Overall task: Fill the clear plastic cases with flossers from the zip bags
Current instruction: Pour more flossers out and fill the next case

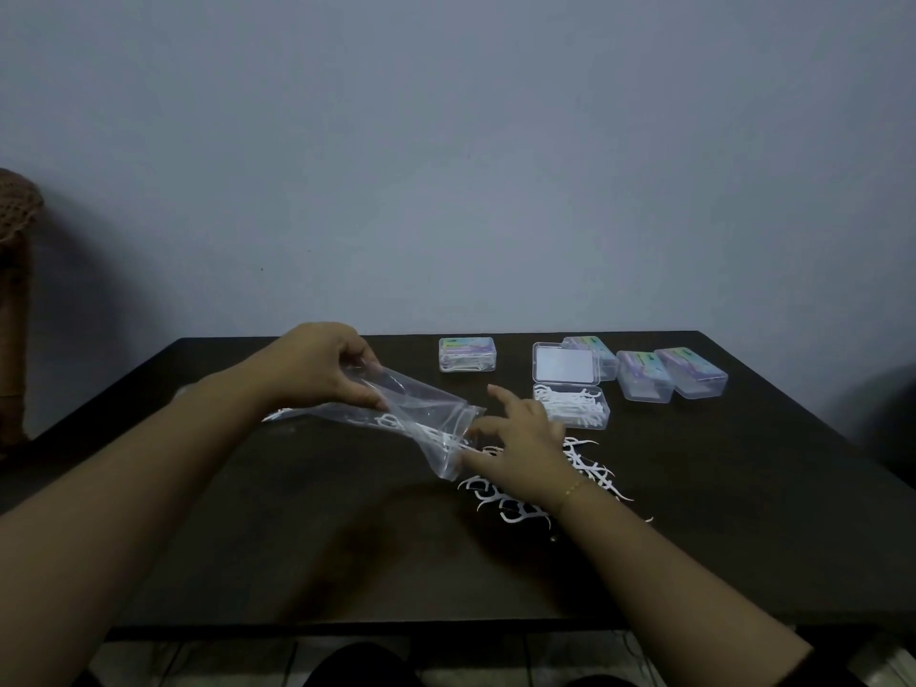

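Observation:
My left hand [322, 369] grips the closed end of a clear zip bag [426, 419] and holds it tilted, mouth down toward the right. A few white flossers lie inside near the mouth. My right hand [520, 443] is at the bag's mouth with its fingers spread, thumb and fingertips touching the opening. Beneath and beside that hand a pile of loose white flossers [590, 463] lies on the dark table [743, 513]. Just beyond, an open clear case [575, 406] holds flossers, its lid [565, 364] swung back.
A shut case with flossers [467, 354] stands at the table's back. Three more labelled cases [592, 352] [644, 376] [691, 371] sit at the back right. Another flat zip bag [277, 414] lies under my left arm. A brown stool [17, 270] is at far left.

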Action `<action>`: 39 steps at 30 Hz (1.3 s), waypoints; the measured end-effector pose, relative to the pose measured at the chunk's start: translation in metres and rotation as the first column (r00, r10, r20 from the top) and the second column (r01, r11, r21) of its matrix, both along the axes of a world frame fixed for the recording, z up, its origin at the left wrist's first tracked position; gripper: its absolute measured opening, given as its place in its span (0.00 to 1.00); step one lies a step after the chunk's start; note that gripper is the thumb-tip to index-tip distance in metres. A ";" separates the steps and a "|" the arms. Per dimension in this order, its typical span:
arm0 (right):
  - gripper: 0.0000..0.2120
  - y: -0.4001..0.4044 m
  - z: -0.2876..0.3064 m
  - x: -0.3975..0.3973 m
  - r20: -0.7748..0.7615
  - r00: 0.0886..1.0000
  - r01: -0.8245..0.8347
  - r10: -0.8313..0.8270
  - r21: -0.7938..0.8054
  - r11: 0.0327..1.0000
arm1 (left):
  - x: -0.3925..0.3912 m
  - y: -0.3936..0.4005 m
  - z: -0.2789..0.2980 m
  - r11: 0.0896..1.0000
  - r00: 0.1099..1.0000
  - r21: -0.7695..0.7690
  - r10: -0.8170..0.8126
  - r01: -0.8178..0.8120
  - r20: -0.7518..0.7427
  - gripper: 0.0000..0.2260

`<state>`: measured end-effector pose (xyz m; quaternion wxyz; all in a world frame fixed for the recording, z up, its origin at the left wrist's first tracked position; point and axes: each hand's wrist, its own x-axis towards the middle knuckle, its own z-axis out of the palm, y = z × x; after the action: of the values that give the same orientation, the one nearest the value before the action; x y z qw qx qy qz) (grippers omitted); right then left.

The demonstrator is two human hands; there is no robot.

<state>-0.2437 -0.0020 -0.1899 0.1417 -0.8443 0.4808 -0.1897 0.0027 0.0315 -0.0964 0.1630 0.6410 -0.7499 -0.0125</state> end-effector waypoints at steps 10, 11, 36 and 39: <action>0.07 -0.004 -0.004 -0.017 -0.008 0.997 0.075 -0.075 -0.025 0.997 | 0.002 0.004 0.001 1.000 0.999 0.023 0.019 -0.020 0.041 0.19; 0.07 -0.004 -0.004 -0.020 -0.009 0.997 0.074 -0.074 -0.027 0.997 | 0.001 0.003 0.002 1.000 0.998 0.020 0.018 -0.020 0.056 0.19; 0.18 0.002 -0.006 -0.013 0.019 1.000 -0.004 0.004 -0.001 1.000 | -0.026 0.003 0.026 0.989 0.964 -0.089 -0.093 0.119 0.250 0.19; 0.15 0.003 -0.005 -0.011 0.092 0.996 0.004 -0.004 0.000 1.000 | -0.024 0.004 0.023 0.993 0.978 -0.071 -0.081 0.096 0.190 0.18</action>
<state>-0.2542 0.0014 -0.1950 0.1631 -0.8337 0.4753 -0.2288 -0.0211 0.0352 -0.0730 0.1166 0.5983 -0.7896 0.0702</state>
